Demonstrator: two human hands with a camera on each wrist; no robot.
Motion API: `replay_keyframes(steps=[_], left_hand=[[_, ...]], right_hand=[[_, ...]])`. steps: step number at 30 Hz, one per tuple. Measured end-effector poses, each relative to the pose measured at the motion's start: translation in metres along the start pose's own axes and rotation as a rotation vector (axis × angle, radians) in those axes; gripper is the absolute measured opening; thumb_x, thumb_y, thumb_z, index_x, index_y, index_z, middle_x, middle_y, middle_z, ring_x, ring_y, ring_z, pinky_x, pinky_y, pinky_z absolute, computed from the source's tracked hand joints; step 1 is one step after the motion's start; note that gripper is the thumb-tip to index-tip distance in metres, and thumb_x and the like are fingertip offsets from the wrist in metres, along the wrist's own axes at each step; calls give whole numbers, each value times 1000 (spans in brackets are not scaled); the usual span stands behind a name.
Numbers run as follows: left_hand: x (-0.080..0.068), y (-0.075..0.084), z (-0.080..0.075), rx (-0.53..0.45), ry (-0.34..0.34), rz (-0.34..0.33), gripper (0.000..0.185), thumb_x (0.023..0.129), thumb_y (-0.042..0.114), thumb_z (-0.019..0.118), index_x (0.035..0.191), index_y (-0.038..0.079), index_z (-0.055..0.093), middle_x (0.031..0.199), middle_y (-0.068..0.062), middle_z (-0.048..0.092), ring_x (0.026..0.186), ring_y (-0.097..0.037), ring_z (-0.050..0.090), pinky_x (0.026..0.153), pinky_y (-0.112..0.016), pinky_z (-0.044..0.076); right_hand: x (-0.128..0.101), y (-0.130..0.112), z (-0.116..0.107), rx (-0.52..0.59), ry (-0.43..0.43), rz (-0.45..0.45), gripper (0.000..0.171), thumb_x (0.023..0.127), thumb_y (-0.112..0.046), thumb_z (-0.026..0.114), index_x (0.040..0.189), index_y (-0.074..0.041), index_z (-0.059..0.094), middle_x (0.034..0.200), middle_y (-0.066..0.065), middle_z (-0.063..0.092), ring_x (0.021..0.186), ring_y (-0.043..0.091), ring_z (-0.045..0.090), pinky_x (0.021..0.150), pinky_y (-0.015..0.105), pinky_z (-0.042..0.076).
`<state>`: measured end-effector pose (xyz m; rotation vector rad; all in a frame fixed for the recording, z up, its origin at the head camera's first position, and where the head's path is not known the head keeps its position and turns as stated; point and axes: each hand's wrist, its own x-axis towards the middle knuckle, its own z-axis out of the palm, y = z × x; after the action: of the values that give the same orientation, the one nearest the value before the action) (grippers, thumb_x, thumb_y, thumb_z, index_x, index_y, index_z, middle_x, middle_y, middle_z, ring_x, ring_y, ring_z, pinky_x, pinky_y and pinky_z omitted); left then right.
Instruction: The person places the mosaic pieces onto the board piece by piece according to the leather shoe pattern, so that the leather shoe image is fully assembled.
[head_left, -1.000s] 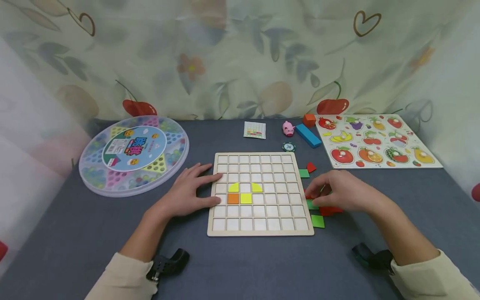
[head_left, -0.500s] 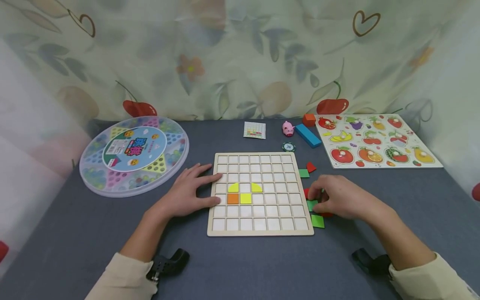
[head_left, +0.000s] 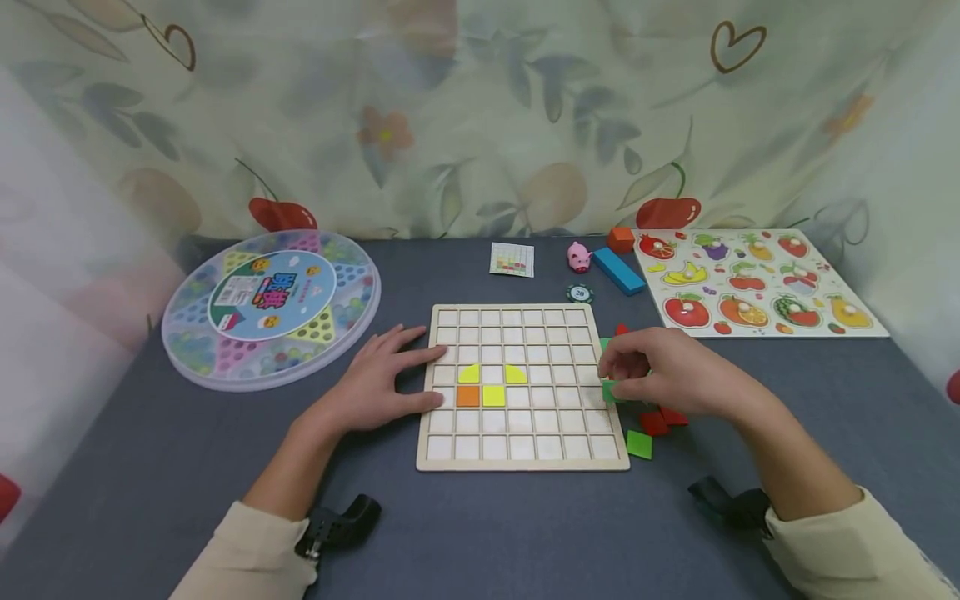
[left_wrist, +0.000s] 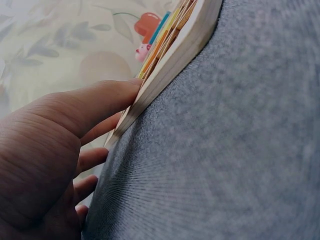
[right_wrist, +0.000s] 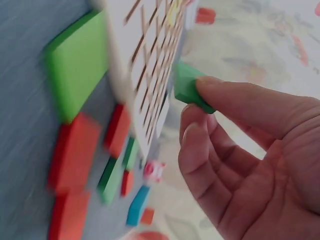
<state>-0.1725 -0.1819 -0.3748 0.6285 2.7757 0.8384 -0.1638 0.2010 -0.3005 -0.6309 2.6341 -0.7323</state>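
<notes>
Grey-blue cloth-covered desk (head_left: 525,537) stands against a pale hanging backdrop (head_left: 465,100) printed with leaves, cherries, orange flowers and brown heart outlines, whitish side panels (head_left: 67,275) left and right, light soft.

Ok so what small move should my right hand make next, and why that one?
Probably ease the held green tile inward over the empty cells of the grid board: your right hand pinches it near the board's right edge, and your left hand touches the opposite edge.
</notes>
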Motion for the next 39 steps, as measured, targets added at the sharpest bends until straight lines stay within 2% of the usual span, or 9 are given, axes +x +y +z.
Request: replay_keyframes(steps=[3,8,19,24,29,39], left_hand=[[0,-1,0,2,0,0,69,93,48,72,155,23,51,169,-14,29,159,-45,12,125,-68,9],[1,-1,1,-1,1,-5,71,92,47,74,155,24,51,170,-12,28,159,-43,10,126,-66,8],[2,0,0,-6,8,0,68,93,48,73,154,25,52,170,-12,29,159,-43,11,126,-66,8],[1,-1,0,-3,21,13,67,93,46,73,153,24,54,169,-13,31,159,-44,13,125,-66,9],[0,-1,1,-6,21,21,66,94,44,73,153,23,54,169,-14,31,159,-45,13,125,-67,9],[-1,0,0,-8,19,11,66,94,44,73,153,22,54,169,-14,31,158,-45,13,125,-66,9]], right_hand=[[9,-14,3,32,3,-33,17,91,-18,79,108,-14,76,88,-1,65,85,18,58,72,31,52],[28,-37,13,53,-8,-78,13,91,-14,78,105,-14,77,89,-1,68,86,18,59,75,33,52],[70,-70,46,160,-103,-186,16,88,-3,69,96,-15,78,75,-2,65,72,15,60,68,31,51],[84,-85,61,133,-154,-201,15,88,-4,72,94,-16,78,79,-3,67,74,13,60,68,28,50],[89,-95,70,93,-172,-205,13,88,-2,76,89,-15,78,78,-4,67,72,11,58,67,26,49],[85,-104,78,-37,-127,-208,11,88,-5,79,84,-15,80,74,-7,67,70,9,57,66,25,48]])
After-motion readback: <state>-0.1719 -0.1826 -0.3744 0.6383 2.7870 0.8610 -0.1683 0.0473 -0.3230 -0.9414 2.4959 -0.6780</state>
